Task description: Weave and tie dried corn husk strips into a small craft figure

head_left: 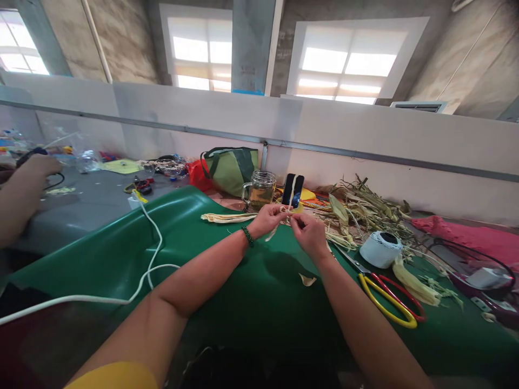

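Note:
My left hand (pixel 265 221), with a dark beaded bracelet at its wrist, pinches a pale strip of husk (pixel 292 190) between thumb and fingers. Close beside it, my right hand (pixel 310 235) has its fingertips closed on the same strip. One end of the strip sticks up between the hands, in front of a phone; the exact crossing at the fingertips is too small to make out. Left of the hands lies a bundle of pale husk strips (pixel 227 218). A small husk scrap (pixel 307 280) rests on the green mat (pixel 259 302) below my right hand.
Right of my arm lie scissors (pixel 391 302) with red and yellow handles, a white thread spool (pixel 380 249) and dried husks (pixel 365 208). Behind stand a glass mug (pixel 261 189), the phone (pixel 288 189) and a green bag (pixel 231 170). A white cable (pixel 156 229) crosses left; another person's hand (pixel 42 165) shows there.

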The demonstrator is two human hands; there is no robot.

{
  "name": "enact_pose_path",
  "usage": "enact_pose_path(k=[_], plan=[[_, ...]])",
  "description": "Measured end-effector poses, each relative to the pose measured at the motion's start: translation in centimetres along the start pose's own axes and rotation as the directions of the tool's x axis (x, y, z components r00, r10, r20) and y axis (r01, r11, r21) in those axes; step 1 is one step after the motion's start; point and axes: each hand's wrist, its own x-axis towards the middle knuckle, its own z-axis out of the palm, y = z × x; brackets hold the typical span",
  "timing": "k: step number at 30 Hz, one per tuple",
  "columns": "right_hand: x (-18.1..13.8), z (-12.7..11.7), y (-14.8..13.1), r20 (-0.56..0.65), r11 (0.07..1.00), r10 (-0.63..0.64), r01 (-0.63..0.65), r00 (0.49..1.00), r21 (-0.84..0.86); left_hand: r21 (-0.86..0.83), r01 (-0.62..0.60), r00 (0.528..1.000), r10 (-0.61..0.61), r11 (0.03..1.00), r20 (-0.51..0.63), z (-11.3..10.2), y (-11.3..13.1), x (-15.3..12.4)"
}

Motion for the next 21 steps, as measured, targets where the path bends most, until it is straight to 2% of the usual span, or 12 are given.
enact_pose_path(k=[2,4,7,8,10,13,17,19,21], plan=[[-0.1,-0.2,-0.3,-0.072,0.985,-0.114,0.104,0.991,-0.136,-0.053,0.025,1.0,-0.026,0.998,-0.003,-0.2,0.2,0.0],[-0.2,-0.2,-0.7,-0.094,0.931,-0.292,0.261,0.952,-0.256,-0.102,0.036,0.999,-0.037,0.994,-0.004,-0.4,0.3,-0.1],[-0.3,0.0,-1.5,0.016,0.79,-0.53,0.5,0.848,-0.355,-0.142,0.056,0.998,-0.051,0.988,0.038,-0.7,0.4,-0.1],[-0.3,0.1,-1.7,0.047,0.752,-0.57,0.544,0.82,-0.374,-0.148,0.066,0.996,-0.058,0.987,0.06,-0.7,0.4,-0.1],[-0.4,0.4,-1.9,0.055,0.73,-0.599,0.572,0.799,-0.374,-0.16,0.081,0.993,-0.067,0.984,0.093,-0.7,0.5,0.0],[-0.2,0.6,-1.5,-0.045,0.82,-0.547,0.525,0.836,-0.227,-0.19,0.099,0.99,-0.078,0.977,0.115,-0.6,0.8,0.0],[0.2,0.4,-0.5,-0.232,0.954,-0.274,0.295,0.933,0.06,-0.252,0.19,0.971,-0.143,0.949,0.194,-0.6,1.2,-0.2],[0.4,0.4,-0.1,-0.216,0.968,-0.119,0.162,0.969,0.193,-0.262,0.231,0.96,-0.176,0.937,0.217,-0.6,1.4,-0.3],[0.5,0.4,0.0,-0.149,0.956,0.0,0.044,0.989,0.291,-0.251,0.253,0.954,-0.197,0.934,0.226,-0.6,1.5,-0.5]])
